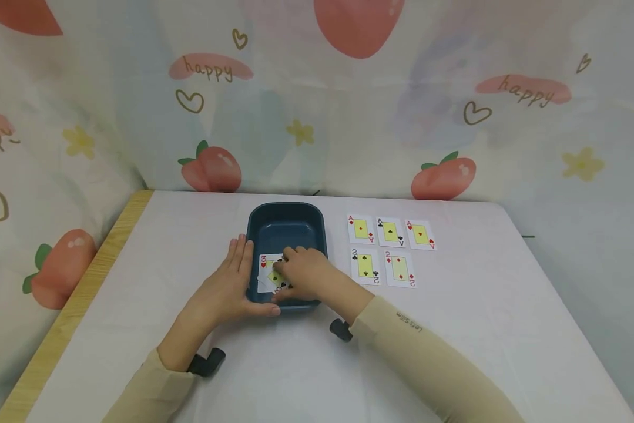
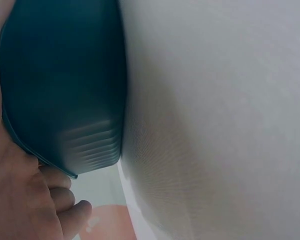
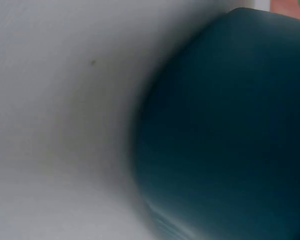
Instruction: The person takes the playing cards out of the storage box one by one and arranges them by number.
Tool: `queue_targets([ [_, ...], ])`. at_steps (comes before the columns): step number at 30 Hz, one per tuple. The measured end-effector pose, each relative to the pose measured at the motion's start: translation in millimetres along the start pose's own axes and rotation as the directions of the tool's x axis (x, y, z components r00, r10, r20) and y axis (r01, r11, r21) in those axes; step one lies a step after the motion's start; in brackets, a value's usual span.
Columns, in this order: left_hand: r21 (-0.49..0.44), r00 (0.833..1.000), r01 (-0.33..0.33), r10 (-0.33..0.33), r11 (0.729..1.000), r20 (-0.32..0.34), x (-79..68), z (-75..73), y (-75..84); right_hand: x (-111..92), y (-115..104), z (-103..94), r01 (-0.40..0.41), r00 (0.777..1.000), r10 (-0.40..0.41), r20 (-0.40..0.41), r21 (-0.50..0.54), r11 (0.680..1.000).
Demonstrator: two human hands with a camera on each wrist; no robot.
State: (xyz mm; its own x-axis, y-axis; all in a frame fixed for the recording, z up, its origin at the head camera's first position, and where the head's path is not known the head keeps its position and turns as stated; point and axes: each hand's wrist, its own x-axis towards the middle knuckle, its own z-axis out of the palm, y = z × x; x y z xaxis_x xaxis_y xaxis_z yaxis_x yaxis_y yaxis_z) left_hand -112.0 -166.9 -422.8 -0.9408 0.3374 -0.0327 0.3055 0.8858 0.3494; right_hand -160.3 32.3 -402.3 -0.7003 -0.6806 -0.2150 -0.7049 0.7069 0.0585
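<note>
A dark blue tray (image 1: 287, 230) with raised walls stands on the table. Face-up playing cards (image 1: 264, 283) lie in its near half; a red 3 of hearts shows at one corner, and a black-suited card overlaps it. My left hand (image 1: 227, 291) rests along the tray's left rim, fingers straight, thumb across the near left corner. In the left wrist view its fingers (image 2: 65, 207) lie at the tray's rim. My right hand (image 1: 307, 273) reaches over the right wall, thumb and forefinger apart at the cards and covering part of them.
Right of the tray, an upper row holds the ace of diamonds (image 1: 361, 229), ace of clubs (image 1: 390, 231) and ace of hearts (image 1: 421, 235). Below lie the 2 of clubs (image 1: 365, 265) and 2 of diamonds (image 1: 400, 269). A patterned curtain (image 1: 348, 117) hangs behind the white-covered table (image 1: 454, 329).
</note>
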Motion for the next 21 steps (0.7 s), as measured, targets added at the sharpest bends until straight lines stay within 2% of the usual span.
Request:
queue_targets([
  [6, 0.004, 1.0, 0.005, -0.005, 1.0, 0.009, -0.1, -2.5, 1.6, 3.5, 6.2, 3.0, 0.001, 0.999, 0.002, -0.04, 0.078, 0.997],
  [10, 0.004, 1.0, 0.013, -0.013, 1.0, 0.013, -0.3, -2.7, 1.9, 6.8, 8.2, 2.0, -0.022, 1.0, 0.024, -0.02, 0.118, 0.993],
  [15, 0.001, 0.999, 0.021, -0.021, 1.0, 0.027, 0.0, -0.9, 1.0, 11.6, 8.4, 2.7, -0.03, 1.0, 0.029, 0.009, 0.115, 0.993],
  [21, 0.001, 1.0, 0.017, -0.017, 1.0, 0.02, 0.2, -0.5, 1.1, 14.5, 6.5, 1.7, -0.022, 1.0, 0.023, -0.006, 0.12, 0.992],
])
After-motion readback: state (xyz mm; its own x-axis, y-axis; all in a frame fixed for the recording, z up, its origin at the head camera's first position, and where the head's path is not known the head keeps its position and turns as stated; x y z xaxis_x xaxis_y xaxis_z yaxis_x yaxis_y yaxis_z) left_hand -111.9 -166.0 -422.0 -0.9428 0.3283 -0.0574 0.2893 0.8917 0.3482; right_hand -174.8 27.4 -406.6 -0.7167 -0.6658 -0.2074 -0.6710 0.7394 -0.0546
